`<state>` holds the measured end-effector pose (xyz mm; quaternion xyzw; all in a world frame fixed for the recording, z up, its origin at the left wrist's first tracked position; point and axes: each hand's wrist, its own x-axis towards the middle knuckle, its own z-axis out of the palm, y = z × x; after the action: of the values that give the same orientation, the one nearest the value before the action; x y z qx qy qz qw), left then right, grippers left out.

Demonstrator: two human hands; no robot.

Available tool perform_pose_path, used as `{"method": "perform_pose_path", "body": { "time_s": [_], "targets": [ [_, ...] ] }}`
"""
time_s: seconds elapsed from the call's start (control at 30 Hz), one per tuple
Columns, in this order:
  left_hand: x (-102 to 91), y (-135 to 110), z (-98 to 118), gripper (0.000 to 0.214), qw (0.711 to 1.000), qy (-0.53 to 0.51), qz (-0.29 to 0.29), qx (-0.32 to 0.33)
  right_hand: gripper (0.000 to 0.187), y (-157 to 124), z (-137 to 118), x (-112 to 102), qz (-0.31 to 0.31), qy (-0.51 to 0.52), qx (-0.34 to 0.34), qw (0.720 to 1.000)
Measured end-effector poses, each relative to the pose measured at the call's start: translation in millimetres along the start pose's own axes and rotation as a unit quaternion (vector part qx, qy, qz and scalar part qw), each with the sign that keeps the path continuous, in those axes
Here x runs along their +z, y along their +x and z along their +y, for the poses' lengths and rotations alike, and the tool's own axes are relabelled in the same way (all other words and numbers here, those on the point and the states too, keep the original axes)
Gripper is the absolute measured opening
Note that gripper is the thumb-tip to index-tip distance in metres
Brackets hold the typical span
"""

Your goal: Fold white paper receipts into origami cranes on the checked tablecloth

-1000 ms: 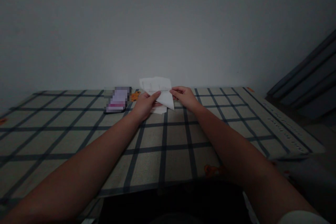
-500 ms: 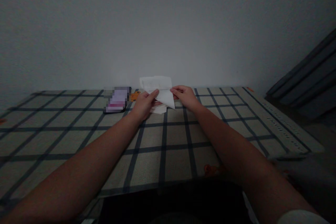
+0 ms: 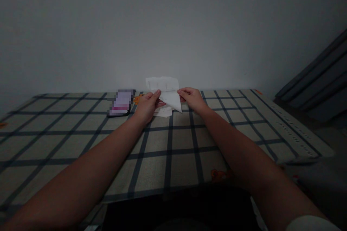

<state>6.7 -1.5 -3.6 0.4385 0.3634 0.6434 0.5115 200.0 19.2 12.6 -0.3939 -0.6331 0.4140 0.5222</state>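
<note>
Between my two hands is a white sheet of paper (image 3: 167, 94), raised a little above the table, with a crease across it and one corner pointing down toward me. My left hand (image 3: 148, 104) pinches its left side, thumb on top. At the right edge, my right hand (image 3: 191, 97) grips the paper between thumb and fingers. More white paper (image 3: 164, 112) lies on the cloth underneath, partly hidden by the held sheet and my left hand. Left of my left hand rests a phone (image 3: 121, 103) with its screen lit and blurred.
A checked tablecloth (image 3: 181, 140) with dark lines and orange printed figures covers the table. Behind the table's far edge rises a plain wall (image 3: 173, 25). Dark folded fabric (image 3: 320, 83) hangs at the right.
The paper has shifted slightly up and to the right. My left thumb has slid a little to the left on it; my right hand keeps its grip.
</note>
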Motion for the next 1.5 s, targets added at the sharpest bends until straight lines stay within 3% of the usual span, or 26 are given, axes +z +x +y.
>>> {"method": "perform_pose_path", "body": {
  "time_s": [0.6,0.77,0.9,1.2,1.5],
  "targets": [
    [0.7,-1,9,0.031,1.0,-0.022,-0.008,0.002,0.018,2,4,-2,-0.002,-0.024,-0.009,1.0],
    [2.7,-6,9,0.025,0.996,-0.01,-0.067,-0.061,0.02,0,0,-1,-0.003,-0.022,-0.011,1.0],
    [3.6,-8,4,0.039,0.99,0.031,-0.111,-0.084,0.019,-2,-3,2,-0.021,-0.016,-0.006,1.0],
    [0.6,-5,0,0.045,0.998,0.051,-0.047,-0.003,0.026,0,7,-1,-0.079,0.004,-0.01,0.997],
    [-0.8,-3,0,0.04,0.997,0.08,-0.002,0.007,0.022,-5,-2,1,-0.099,-0.027,-0.003,0.995]
  ]
}}
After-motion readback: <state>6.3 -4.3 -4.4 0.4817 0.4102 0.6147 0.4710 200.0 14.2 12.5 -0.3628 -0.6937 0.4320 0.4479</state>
